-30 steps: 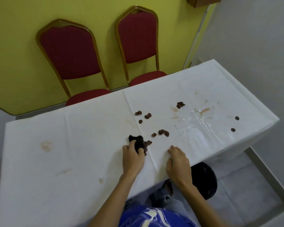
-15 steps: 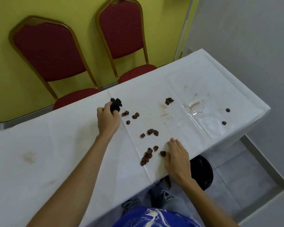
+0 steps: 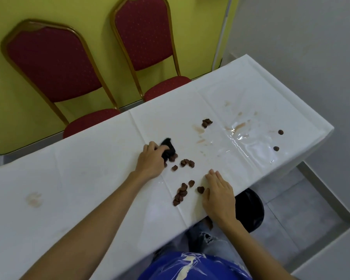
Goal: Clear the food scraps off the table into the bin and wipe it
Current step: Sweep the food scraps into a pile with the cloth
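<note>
The left hand (image 3: pixel 151 161) is closed around a black cloth (image 3: pixel 168 149) pressed to the white-covered counter (image 3: pixel 89 178) near its middle, touching a few of the brown food scraps (image 3: pixel 187 163) that lie just to its right. The right hand (image 3: pixel 218 194) rests flat and open, holding nothing, at the near edge of the counter, with a line of scraps (image 3: pixel 181 194) just to its left. A dark round shape that is probably the bin (image 3: pixel 251 209) shows below that edge, and more scraps (image 3: pixel 207 123) lie toward the far edge beside a wet smear (image 3: pixel 238 136).
</note>
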Action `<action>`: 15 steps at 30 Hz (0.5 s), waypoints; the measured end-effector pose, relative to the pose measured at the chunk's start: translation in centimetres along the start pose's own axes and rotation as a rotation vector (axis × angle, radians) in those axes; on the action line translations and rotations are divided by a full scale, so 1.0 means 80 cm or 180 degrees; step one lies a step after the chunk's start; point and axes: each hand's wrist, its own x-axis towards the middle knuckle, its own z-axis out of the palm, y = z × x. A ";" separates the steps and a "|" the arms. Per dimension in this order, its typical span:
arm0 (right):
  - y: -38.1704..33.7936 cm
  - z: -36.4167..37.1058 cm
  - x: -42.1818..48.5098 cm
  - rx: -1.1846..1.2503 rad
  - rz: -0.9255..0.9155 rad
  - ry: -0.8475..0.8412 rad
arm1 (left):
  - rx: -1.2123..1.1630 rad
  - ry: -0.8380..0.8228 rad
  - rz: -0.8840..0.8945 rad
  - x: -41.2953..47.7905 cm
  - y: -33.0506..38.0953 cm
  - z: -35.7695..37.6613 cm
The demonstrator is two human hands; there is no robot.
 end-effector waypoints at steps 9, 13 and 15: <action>0.003 0.005 -0.004 -0.0067 -0.0108 -0.0045 | -0.1255 0.0318 -0.0348 -0.088 -0.043 -0.021; 0.006 0.002 0.001 0.0021 -0.0025 0.0006 | -0.2239 0.0994 -0.1016 -0.130 -0.075 -0.046; 0.001 0.004 -0.001 0.0073 0.0030 0.0011 | -0.2239 0.1102 -0.1441 -0.156 -0.092 -0.037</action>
